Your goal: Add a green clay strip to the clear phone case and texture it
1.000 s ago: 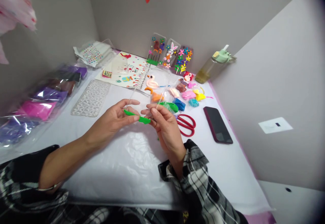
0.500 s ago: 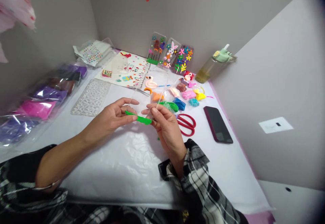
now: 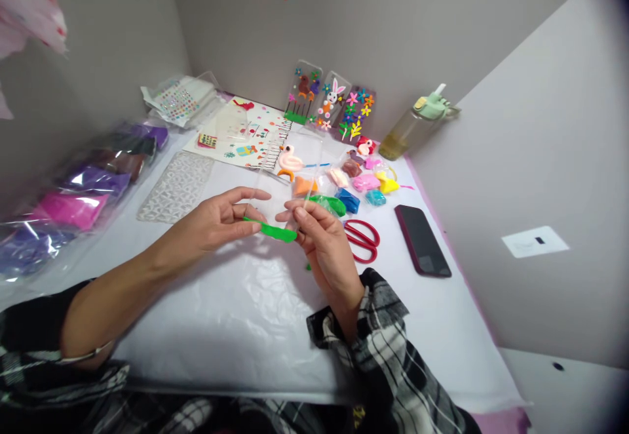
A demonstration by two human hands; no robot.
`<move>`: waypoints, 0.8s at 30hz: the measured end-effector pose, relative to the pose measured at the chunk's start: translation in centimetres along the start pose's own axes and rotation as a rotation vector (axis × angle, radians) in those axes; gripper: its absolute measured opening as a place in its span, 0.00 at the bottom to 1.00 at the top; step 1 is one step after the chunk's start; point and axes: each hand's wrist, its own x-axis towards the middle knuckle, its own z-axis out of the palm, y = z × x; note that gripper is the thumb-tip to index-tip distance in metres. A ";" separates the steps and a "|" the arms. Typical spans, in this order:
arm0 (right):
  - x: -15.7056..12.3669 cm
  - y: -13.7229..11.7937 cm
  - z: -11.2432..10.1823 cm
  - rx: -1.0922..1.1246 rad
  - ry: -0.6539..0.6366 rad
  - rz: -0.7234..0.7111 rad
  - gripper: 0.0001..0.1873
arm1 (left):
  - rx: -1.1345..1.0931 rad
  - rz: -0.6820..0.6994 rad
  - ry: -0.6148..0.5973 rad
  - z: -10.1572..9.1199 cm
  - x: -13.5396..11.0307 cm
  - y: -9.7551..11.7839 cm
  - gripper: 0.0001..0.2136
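Between my hands, above the table, a clear plastic panel (image 3: 281,201) is held tilted. A strip of bright green clay (image 3: 278,232) runs along its near edge. My left hand (image 3: 223,217) grips the left corner, with the thumb on the end of the green strip and the index finger stretched along the far side. With thumb and fingers, my right hand (image 3: 319,231) pinches the panel's right edge near the other end of the strip. Through the panel, part of a pale clay duck (image 3: 289,158) shows on the table behind.
Red-handled scissors (image 3: 362,240) and a phone (image 3: 422,240) lie to the right. Beyond the hands are several packets of coloured clay (image 3: 348,201), decorated clear panels (image 3: 331,103) against the wall and a bottle (image 3: 410,126). Left are a textured mat (image 3: 177,188) and bagged clay (image 3: 73,211).
My left thumb has slid slightly left along the green clay, uncovering more of the strip. Both hands still hold the panel in nearly the same place.
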 end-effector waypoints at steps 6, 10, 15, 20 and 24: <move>0.1 -0.2 -0.3 0.022 0.011 -0.016 0.08 | -0.143 -0.012 0.012 0.0 -0.1 0.5 0.18; 0.1 -0.3 -0.3 0.021 0.022 -0.014 0.07 | -0.172 0.015 0.072 0.0 -0.1 0.3 0.14; 0.1 -0.4 -0.2 0.023 0.024 -0.012 0.08 | -0.189 0.028 0.071 0.0 -0.2 0.4 0.12; 0.1 -0.4 -0.2 0.011 0.034 -0.023 0.08 | -0.197 0.015 0.021 0.0 -0.2 0.7 0.13; 0.1 -0.4 -0.2 0.009 0.047 -0.029 0.07 | -0.186 0.015 0.000 -0.4 0.0 0.6 0.13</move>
